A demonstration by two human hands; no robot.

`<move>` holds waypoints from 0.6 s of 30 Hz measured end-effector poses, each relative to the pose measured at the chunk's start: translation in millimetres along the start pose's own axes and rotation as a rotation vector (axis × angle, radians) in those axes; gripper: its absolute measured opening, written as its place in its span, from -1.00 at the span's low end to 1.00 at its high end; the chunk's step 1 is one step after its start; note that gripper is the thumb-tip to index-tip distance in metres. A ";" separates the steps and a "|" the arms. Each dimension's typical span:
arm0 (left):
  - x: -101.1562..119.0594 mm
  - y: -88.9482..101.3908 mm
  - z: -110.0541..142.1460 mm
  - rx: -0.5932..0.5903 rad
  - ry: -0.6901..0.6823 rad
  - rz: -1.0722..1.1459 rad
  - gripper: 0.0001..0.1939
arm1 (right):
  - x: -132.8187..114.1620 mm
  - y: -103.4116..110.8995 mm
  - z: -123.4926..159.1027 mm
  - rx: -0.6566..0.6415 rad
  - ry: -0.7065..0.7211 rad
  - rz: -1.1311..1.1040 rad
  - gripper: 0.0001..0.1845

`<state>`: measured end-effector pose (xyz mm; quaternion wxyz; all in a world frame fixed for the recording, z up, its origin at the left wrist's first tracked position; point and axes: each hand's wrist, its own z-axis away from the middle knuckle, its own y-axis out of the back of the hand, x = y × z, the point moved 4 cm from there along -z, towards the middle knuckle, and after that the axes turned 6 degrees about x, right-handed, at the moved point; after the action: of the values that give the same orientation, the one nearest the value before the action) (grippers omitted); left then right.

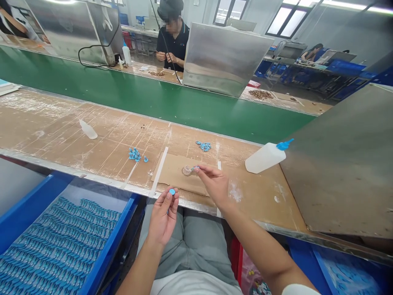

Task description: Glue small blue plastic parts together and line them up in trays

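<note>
Between the fingertips of my left hand (164, 215) is a small round blue piece (172, 191), held over the table's front edge. My right hand (213, 182) pinches a small, thin blue part (194, 168), its tip at a little clear cup (186, 170). The cup stands on a cardboard sheet (172, 174); what is in it is too small to make out. Left of the sheet lies a cluster of small blue pieces (134, 154), with one more beside it. Behind the cup is a pile of thin blue parts (204, 146).
A white bottle with a blue nozzle (265, 158) lies tilted at right, near a metal box (344, 164). A smaller white bottle (88, 129) lies at left. Beyond runs a green conveyor belt (132, 92), a person (173, 37) behind it. A blue tray (123, 217) holds rows of blue parts.
</note>
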<state>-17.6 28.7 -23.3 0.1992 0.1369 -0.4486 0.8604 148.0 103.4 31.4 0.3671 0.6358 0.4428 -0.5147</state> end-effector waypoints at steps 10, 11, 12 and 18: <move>-4.4 -13.6 22.3 -0.088 0.010 -0.003 -0.77 | -17.9 -12.9 69.8 -0.157 -0.080 -0.201 -0.82; -4.4 -13.3 23.1 -0.089 0.008 -0.002 -0.77 | -17.5 -12.9 71.4 -0.155 -0.071 -0.200 -0.82; -4.4 -12.8 23.7 -0.090 0.005 -0.003 -0.77 | -17.4 -12.9 72.6 -0.153 -0.062 -0.198 -0.81; -5.0 -10.4 24.8 -0.097 -0.006 -0.016 -0.79 | -19.9 -12.1 76.7 -0.156 -0.006 -0.135 -0.80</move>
<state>-7.0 12.5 -4.0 0.2109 0.1333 -0.4894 0.8356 109.9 33.0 35.4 0.3816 0.5724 0.5222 -0.5040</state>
